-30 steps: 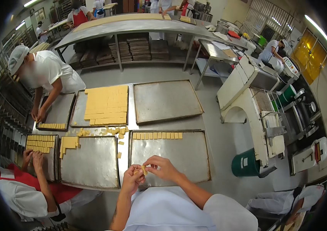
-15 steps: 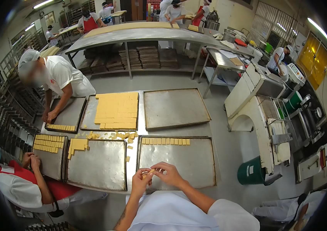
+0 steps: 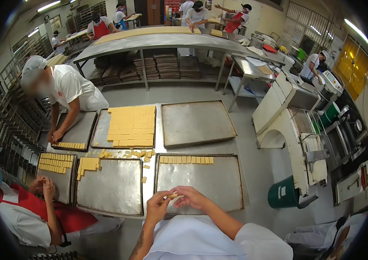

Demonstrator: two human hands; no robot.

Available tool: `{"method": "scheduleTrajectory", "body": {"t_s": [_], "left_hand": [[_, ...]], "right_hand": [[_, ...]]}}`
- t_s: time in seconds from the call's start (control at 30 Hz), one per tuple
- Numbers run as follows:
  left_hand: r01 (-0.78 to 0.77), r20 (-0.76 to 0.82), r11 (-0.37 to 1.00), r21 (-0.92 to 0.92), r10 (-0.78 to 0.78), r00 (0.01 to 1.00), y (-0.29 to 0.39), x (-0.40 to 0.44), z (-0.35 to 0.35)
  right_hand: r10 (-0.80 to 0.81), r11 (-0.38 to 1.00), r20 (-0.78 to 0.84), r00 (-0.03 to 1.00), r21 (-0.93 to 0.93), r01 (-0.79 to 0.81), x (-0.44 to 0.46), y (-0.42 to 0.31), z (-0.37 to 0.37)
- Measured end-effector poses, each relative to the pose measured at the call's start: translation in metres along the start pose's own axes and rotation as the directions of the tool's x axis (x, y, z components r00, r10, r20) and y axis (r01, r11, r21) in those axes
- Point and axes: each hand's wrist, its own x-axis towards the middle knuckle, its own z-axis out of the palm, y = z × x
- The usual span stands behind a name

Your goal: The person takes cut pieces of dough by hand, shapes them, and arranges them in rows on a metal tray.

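Note:
My left hand (image 3: 158, 206) is closed, its fingertips gripping a small piece of yellow dough (image 3: 172, 196). Beside it, my right hand (image 3: 191, 198) is spread with the fingers curved around the dough piece; whether a fingertip touches it is hard to see. Both hands are over the near left part of a metal tray (image 3: 212, 188). Along this tray's far edge runs a single row of rectangular dough pieces (image 3: 186, 160). To the left, another tray (image 3: 110, 186) carries a block of cut dough (image 3: 89, 163) in its far left corner.
Dough scraps (image 3: 138, 153) lie between the trays. Behind are a tray of cut dough (image 3: 132, 123) and a bare-surfaced tray (image 3: 199, 123). Two co-workers, one in a red apron (image 3: 73, 214), handle trays at left. A machine (image 3: 288, 112) and green bin (image 3: 282, 193) are at right.
My right hand's fingers have opened and drawn slightly away from the dough piece, which shows more plainly in my left hand. The red-aproned co-worker's hands have risen and moved right.

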Motion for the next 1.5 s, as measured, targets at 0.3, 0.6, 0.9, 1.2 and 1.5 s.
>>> {"method": "scheduleTrajectory", "body": {"t_s": [0.3,0.6,0.9,1.2,1.5], "left_hand": [[0.162,-0.119,0.945,-0.284,-0.202,0.972,-0.028,0.009,0.004],[0.226,0.042,0.845,-0.486,-0.236,0.971,-0.008,0.013,0.007],[0.312,0.091,0.833,-0.458,-0.305,0.948,-0.007,0.012,0.008],[0.375,0.189,0.766,-0.521,-0.325,0.927,-0.008,0.009,0.008],[0.349,0.068,0.885,-0.310,-0.345,0.936,-0.011,0.009,0.023]], "right_hand": [[-0.147,0.987,-0.052,0.988,0.056,0.149,0.016,0.020,-0.012],[-0.076,0.965,0.055,0.996,0.254,0.059,-0.004,0.007,0.004],[-0.287,0.957,-0.200,0.937,-0.102,0.271,0.000,0.018,0.015],[-0.552,0.715,-0.110,0.827,-0.573,0.401,-0.004,0.002,0.009],[-0.434,0.859,-0.226,0.872,-0.396,0.325,-0.008,0.003,-0.003]]}}
